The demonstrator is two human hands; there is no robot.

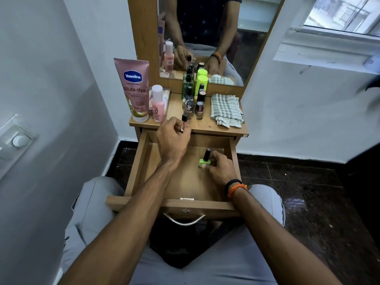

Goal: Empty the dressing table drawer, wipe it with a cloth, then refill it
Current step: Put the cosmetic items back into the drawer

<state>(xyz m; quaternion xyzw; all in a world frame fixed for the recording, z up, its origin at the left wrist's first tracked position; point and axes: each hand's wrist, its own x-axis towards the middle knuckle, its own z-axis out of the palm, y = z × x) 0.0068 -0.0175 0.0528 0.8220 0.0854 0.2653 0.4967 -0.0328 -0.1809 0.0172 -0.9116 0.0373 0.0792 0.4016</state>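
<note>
The wooden drawer [139, 161] is pulled out over my lap, and its floor is almost bare. My left hand [172, 140] is shut on a slim tube with a black cap [183, 122], held upright above the drawer's back edge. My right hand [221, 167] rests inside the drawer at the right, shut on a green nail polish bottle with a black cap [204, 160] that stands on the drawer floor. A checked cloth [226, 109] lies folded on the tabletop at the right.
On the dressing table top [205, 125] stand a pink Vaseline tube [134, 89], a pink bottle [158, 103], several nail polish bottles [198, 108], a green glass bottle [187, 83] and a lime-capped bottle [202, 81]. A mirror [205, 38] rises behind. White walls flank the table.
</note>
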